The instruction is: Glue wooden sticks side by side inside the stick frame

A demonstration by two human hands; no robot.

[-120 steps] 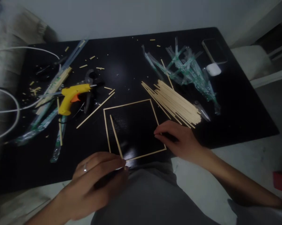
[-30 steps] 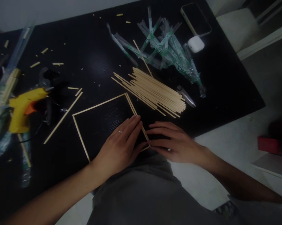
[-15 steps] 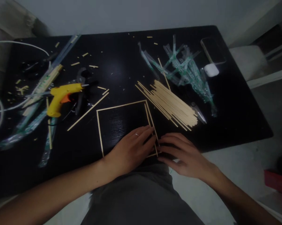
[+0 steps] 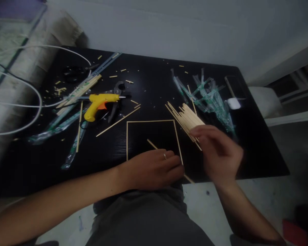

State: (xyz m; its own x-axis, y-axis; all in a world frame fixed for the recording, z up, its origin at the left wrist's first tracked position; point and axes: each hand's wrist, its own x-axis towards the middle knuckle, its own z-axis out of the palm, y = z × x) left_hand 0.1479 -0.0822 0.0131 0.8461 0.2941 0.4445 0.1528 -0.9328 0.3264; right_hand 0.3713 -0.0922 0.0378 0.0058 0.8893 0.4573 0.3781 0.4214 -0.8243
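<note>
A square frame of thin wooden sticks (image 4: 150,121) lies on the black table (image 4: 149,85) in front of me. My left hand (image 4: 154,169) rests on the frame's near right corner with its fingers curled; a loose stick (image 4: 152,144) pokes out from under them. My right hand (image 4: 219,153) is raised and blurred over the near end of a pile of sticks (image 4: 186,119), just right of the frame. I cannot see what its fingers do.
A yellow glue gun (image 4: 100,104) and black pliers (image 4: 116,94) lie left of the frame, beside a long loose stick (image 4: 118,121). Green-printed plastic wrappers (image 4: 210,95), a white earbud case (image 4: 233,103) and a phone (image 4: 233,87) sit at the right. White cables (image 4: 28,102) loop at the left.
My right hand has left the frame's corner and moved up to the right over the stick pile. My left hand curled, and the loose stick now lies slanted inside the frame.
</note>
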